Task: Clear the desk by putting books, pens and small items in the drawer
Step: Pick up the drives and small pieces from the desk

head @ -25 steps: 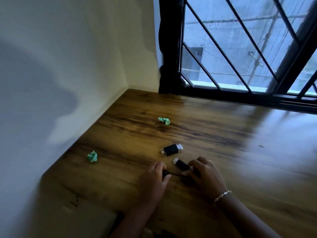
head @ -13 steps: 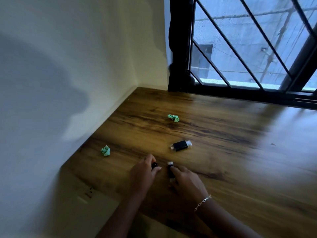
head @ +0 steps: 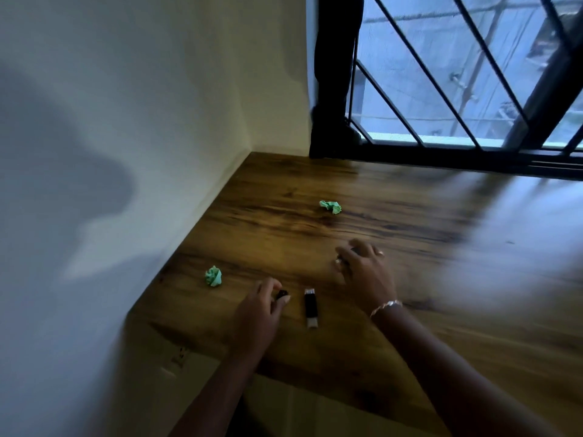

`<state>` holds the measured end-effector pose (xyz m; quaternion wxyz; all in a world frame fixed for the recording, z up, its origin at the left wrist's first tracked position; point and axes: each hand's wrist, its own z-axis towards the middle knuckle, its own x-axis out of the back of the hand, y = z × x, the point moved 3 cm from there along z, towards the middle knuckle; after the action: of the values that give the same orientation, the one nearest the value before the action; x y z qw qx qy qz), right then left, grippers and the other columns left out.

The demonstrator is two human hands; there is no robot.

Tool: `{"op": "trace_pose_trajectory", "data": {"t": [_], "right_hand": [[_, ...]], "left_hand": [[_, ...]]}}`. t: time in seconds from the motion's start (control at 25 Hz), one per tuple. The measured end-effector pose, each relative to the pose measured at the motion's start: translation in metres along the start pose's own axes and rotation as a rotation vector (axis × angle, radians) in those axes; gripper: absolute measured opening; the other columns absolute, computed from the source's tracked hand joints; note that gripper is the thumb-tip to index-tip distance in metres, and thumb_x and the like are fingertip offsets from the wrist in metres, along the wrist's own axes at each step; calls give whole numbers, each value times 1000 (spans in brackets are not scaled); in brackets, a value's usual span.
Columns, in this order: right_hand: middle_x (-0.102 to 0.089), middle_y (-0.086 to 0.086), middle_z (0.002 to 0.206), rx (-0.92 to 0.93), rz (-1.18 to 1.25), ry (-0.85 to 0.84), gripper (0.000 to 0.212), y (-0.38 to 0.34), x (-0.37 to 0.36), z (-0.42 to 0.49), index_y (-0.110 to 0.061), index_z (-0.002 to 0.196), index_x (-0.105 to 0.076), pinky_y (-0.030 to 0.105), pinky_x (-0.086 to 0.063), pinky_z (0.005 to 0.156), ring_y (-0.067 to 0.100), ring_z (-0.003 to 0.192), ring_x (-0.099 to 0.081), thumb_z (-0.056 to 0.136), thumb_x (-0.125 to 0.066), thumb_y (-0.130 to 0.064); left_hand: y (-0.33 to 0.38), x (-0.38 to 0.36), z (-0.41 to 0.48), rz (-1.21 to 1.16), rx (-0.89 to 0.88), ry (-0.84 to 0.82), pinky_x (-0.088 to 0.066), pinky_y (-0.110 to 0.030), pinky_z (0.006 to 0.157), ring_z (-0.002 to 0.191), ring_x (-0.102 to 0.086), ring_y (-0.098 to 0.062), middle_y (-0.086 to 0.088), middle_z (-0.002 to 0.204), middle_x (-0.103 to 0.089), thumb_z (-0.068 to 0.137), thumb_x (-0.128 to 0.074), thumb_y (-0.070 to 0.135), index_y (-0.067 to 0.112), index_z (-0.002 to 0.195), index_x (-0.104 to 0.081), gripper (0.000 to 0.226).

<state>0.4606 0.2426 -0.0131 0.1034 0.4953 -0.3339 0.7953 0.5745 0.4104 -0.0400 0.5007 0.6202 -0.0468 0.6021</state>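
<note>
- The thumb and curled fingers (head: 268, 283) of our left hand (head: 257, 313) pinch a small black piece (head: 281, 293), low over the near-left part of the worktop.
- The fingers (head: 362, 247) of our right hand (head: 367, 274) curl over a short dark object (head: 354, 250). Only slivers of it show, so we cannot tell whether it is lifted.
- Between our hands, a black rectangular stick with silver ends (head: 310, 308) lies flat on the brown wood-grain worktop (head: 284, 234). It points away from us, is touched by neither hand, and sits nearer the left thumb.
- We wear a silver chain bracelet (head: 386, 307) on the right wrist.
- A crumpled green paper ball (head: 213, 276) sits left of our left hand, near the pale wall (head: 126, 121).
- A second crumpled green paper (head: 331, 206) lies farther back, beyond our right hand.
- A black-barred window (head: 441, 89) closes the worktop's far edge.
</note>
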Motion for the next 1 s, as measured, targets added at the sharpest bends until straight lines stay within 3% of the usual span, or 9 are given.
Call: {"op": "trace_pose_trajectory", "data": {"t": [0.08, 0.2, 0.44, 0.6, 0.72, 0.84, 0.92, 1.0], "right_hand": [[-59, 21, 117, 39, 0, -74, 22, 9, -7, 12, -8, 102, -69, 41, -48, 85, 40, 106, -56, 84, -60, -19], [-58, 15, 123, 42, 52, -114, 20, 14, -11, 0, -5, 102, -67, 34, -44, 92, 32, 117, -53, 87, -59, -16], [-62, 5, 123, 52, 113, -130, 12, 5, -3, -51, -7, 92, -68, 29, -48, 80, 27, 101, -64, 84, -60, -4], [-52, -5, 135, 136, 117, -163, 10, -3, -15, -72, -9, 88, -68, 16, -36, 93, 13, 125, -49, 83, -61, -5], [-52, -6, 135, 104, 151, -150, 13, -4, -15, -72, -12, 92, -68, 17, -35, 95, 11, 126, -47, 81, -63, -7], [-54, -1, 130, 22, 226, -13, 21, -8, -6, -81, -11, 100, -67, 27, -40, 95, 14, 123, -46, 79, -67, -9], [-62, 3, 114, 17, 251, 212, 16, -17, 2, -98, -12, 94, -68, 26, -49, 83, 17, 106, -58, 80, -63, -17], [-63, -1, 96, -9, 372, 323, 18, -28, 5, -124, -13, 88, -67, 16, -47, 68, 8, 83, -59, 81, -54, -25]], "left_hand": [[-4, -2, -8, -67, -15, 40, -46, -26, 66, 81, -56, -12, -3, 101, -59, 89, -60, 21, 12, 109, -60, 23], [-12, -5, -18, -138, -34, 108, -53, -32, 68, 84, -58, -15, -5, 99, -60, 86, -63, 15, 10, 105, -61, 19], [-16, -4, -22, -177, -75, 132, -51, -27, 70, 88, -58, -14, -5, 101, -61, 86, -63, 12, 10, 104, -60, 19], [-19, -4, -23, -225, -51, 125, -45, -20, 72, 91, -57, -14, -7, 105, -60, 86, -62, 9, 9, 105, -60, 20], [-16, 2, -20, -292, 11, 144, -42, -12, 71, 89, -54, -10, -9, 103, -61, 87, -61, 10, 7, 105, -60, 19], [-2, 23, -14, -445, 49, 206, -53, -31, 70, 79, -57, -10, 0, 90, -61, 91, -56, 21, 12, 100, -60, 13], [18, 37, -17, -571, 40, 179, -50, -26, 62, 69, -56, -2, 7, 79, -59, 93, -53, 25, 17, 93, -60, 11], [40, 40, -33, -744, 75, 17, -43, -17, 52, 57, -52, 0, 9, 68, -57, 95, -49, 27, 18, 84, -61, 19]]}}
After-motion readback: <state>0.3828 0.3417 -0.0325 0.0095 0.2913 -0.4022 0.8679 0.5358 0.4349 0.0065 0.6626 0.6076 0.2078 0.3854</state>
